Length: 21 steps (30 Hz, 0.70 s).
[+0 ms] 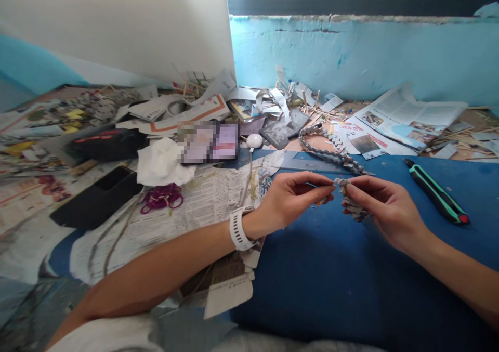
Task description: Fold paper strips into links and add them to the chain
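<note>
My right hand (390, 206) pinches a grey zigzag chain of folded paper strips (354, 209), which hangs below the thumb and fingers. My left hand (296, 198), with a white watch band (238, 230) at its wrist, is closed in a pinch at a pale tip on the chain's left side. A little folded paper also shows under the left fingertips; whether it joins the chain is hidden. Both hands are just above a blue mat (312, 279). Behind them a longer folded-paper chain (325, 146) lies in a loop, near a clear ruler (307, 163).
Right of my hands lies a green and black utility knife (436, 191). Newspaper (210, 196), a purple cord bundle (161, 198), a white tissue (163, 162), a black case (97, 198) and a phone (226, 144) lie to the left. Paper scraps and sticks line the wall.
</note>
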{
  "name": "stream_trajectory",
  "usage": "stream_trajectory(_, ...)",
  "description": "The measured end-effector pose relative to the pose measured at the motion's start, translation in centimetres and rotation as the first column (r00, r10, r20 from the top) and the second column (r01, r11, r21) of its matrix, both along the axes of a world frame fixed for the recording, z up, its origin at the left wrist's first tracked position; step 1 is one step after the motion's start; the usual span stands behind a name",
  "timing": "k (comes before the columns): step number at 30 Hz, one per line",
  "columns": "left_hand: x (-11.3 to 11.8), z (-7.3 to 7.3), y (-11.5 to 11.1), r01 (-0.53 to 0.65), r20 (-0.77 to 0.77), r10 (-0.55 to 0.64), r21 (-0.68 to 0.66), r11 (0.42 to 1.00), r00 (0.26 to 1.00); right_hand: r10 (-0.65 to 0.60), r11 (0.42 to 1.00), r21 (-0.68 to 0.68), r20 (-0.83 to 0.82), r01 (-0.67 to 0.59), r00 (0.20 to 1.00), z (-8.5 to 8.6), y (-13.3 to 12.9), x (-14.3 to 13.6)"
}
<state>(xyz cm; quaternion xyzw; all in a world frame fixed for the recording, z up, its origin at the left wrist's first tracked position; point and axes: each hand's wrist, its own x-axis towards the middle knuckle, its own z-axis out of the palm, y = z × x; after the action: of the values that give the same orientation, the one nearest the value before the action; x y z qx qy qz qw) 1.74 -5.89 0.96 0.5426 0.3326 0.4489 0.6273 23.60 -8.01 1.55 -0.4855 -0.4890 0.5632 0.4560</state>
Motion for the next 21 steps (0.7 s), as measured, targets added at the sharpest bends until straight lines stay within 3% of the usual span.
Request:
stream_trajectory(10, 0.0, 0.3, -0.2, 0.032, 0.052, -0.035, 0.042, 0.999, 0.998, 0.019, 0.984, -0.172, -0.101, -0.036, 0.995, 1.2, 0.0, -0.4)
stream_trajectory(21, -0.1, 0.0, -0.1, 0.046, 0.043, -0.045, -0.011, 0.999, 0.998, 0.070, 0.987, -0.142, -0.072, -0.080, 0.995, 0.8, 0.0, -0.2)
